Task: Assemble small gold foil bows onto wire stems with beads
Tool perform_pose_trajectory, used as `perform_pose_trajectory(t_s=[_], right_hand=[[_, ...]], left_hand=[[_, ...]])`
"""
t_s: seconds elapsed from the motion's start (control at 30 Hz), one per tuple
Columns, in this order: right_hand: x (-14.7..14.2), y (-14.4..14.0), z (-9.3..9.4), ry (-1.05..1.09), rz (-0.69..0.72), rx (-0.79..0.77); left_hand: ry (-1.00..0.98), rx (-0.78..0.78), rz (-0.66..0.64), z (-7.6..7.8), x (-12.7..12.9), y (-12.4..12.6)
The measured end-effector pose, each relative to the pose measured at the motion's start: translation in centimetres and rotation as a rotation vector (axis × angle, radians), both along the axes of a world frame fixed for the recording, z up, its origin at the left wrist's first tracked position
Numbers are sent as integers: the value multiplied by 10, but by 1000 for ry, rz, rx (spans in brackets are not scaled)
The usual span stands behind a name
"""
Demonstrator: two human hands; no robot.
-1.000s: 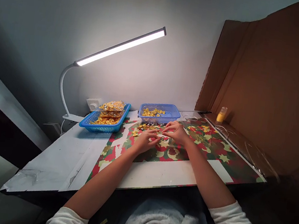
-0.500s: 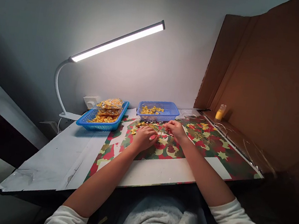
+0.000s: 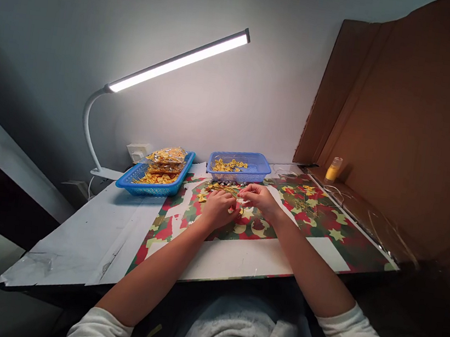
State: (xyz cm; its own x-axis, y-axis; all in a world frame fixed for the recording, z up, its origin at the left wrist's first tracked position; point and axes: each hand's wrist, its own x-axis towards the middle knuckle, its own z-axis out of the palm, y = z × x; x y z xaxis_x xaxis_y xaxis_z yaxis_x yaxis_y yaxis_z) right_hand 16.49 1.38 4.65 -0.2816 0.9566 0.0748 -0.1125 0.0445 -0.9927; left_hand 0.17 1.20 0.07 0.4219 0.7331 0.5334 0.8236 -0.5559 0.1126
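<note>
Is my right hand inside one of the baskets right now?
No, your right hand is over the patterned sheet, close beside your left hand, on the near side of the periwinkle basket.

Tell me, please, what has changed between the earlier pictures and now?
The right hand has moved leftward, closer to the left hand. Whether anything was taken or released is too small to see. The lamp and left basket stayed in place.
</note>
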Motion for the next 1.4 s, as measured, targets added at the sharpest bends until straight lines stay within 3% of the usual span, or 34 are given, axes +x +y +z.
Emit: perform_pose_trajectory(t_s=[0.13,0.33,0.7,0.93,1.03,1.13,1.23,1.4], right_hand=[[-1,-2,2,-93,-21,-12],[-4,0,-5,-58,-6,-84],[-10,17,-29,-121,-283,-107],[-14,26,-39,-3,-303,-190],[-12,28,-39,32,-302,-220],[-9,29,-38,49,-287,-239],[-8,28,-38,60,-264,-241],[-4,26,-35,-115,-217,-31]], left_hand=[[101,-5,53,3,3,-5],[137,-45,74,7,6,-8],[139,-53,-228,10,-2,-6],[167,9,-176,10,-1,-7],[165,23,-211,11,-1,-8],[69,59,-226,11,-3,-8],[-156,67,-153,10,-6,-3],[-469,-143,-66,14,-5,14]])
